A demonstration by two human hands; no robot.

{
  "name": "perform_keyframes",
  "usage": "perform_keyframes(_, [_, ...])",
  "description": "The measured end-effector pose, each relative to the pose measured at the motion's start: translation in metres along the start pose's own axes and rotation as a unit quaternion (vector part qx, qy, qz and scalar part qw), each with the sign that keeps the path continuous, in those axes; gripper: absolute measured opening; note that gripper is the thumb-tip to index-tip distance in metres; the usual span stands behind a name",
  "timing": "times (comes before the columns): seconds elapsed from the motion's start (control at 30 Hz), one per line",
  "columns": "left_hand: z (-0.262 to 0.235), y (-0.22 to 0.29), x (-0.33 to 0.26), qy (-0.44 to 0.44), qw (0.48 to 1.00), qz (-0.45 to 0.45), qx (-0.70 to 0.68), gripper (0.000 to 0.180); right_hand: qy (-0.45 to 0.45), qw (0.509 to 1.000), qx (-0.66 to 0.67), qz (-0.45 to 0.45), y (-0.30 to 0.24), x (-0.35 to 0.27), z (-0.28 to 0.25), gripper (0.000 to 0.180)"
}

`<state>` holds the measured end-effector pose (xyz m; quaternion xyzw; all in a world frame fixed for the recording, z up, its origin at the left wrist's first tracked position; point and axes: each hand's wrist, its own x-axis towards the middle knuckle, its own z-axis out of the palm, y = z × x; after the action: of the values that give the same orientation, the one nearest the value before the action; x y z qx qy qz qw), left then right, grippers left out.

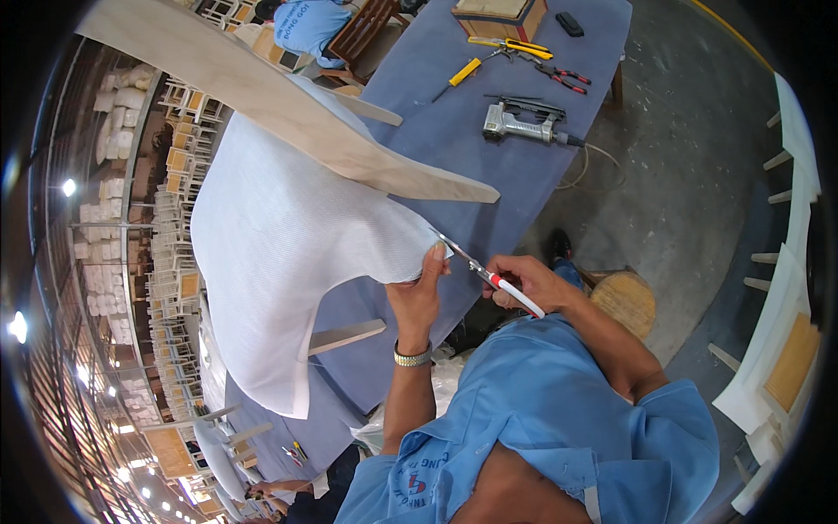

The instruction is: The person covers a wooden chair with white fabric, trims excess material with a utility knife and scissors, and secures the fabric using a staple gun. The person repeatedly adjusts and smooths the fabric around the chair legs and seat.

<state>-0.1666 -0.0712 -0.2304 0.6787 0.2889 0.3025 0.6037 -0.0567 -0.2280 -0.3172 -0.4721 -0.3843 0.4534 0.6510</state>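
Observation:
Between the thumb and fingers of my left hand point(417, 293) is pinched the edge of a white textured fabric point(271, 218). The fabric drapes over a pale wooden chair frame point(305, 122) lying on its side, legs pointing to the right. My right hand point(534, 284) is closed around shears point(515, 295) with red and white handles. The blades reach the fabric's corner, right beside my left fingertips. Whether they are parted or closed on the cloth is too small to tell.
A blue-covered table point(436, 157) carries a staple gun point(528, 122) with an air hose, red-handled pliers point(559, 74), a yellow-handled screwdriver point(463, 74) and a wooden box point(499, 16). A round wooden stool point(624, 304) stands to the right. Co-workers are at the far and near left.

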Motion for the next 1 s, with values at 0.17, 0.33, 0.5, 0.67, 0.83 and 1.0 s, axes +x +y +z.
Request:
perform_keyframes(0.17, [-0.008, 0.003, 0.002, -0.041, 0.999, -0.015, -0.004, 0.015, -0.019, 0.999, 0.012, -0.034, 0.000, 0.014, 0.002, 0.034])
perform_keyframes(0.33, [-0.018, 0.008, 0.003, -0.059, 0.997, -0.054, -0.007, 0.017, -0.035, 0.998, -0.004, -0.042, -0.011, 0.032, 0.009, 0.035])
perform_keyframes(0.5, [-0.028, 0.014, 0.004, -0.069, 0.994, -0.084, 0.007, 0.019, 0.025, 0.999, -0.011, -0.034, 0.001, 0.033, 0.022, 0.036])
perform_keyframes(0.67, [-0.034, 0.020, 0.006, -0.078, 0.991, -0.108, 0.021, 0.019, 0.011, 0.998, 0.032, -0.050, -0.005, 0.039, 0.031, 0.034])
perform_keyframes(0.83, [-0.040, 0.020, 0.010, -0.116, 0.990, -0.079, 0.030, 0.019, -0.012, 0.996, 0.053, -0.068, -0.017, 0.053, 0.031, 0.039])
perform_keyframes(1.0, [-0.041, 0.021, 0.010, -0.104, 0.990, -0.078, 0.049, 0.019, -0.017, 0.994, 0.107, -0.016, -0.019, 0.056, 0.033, 0.042])
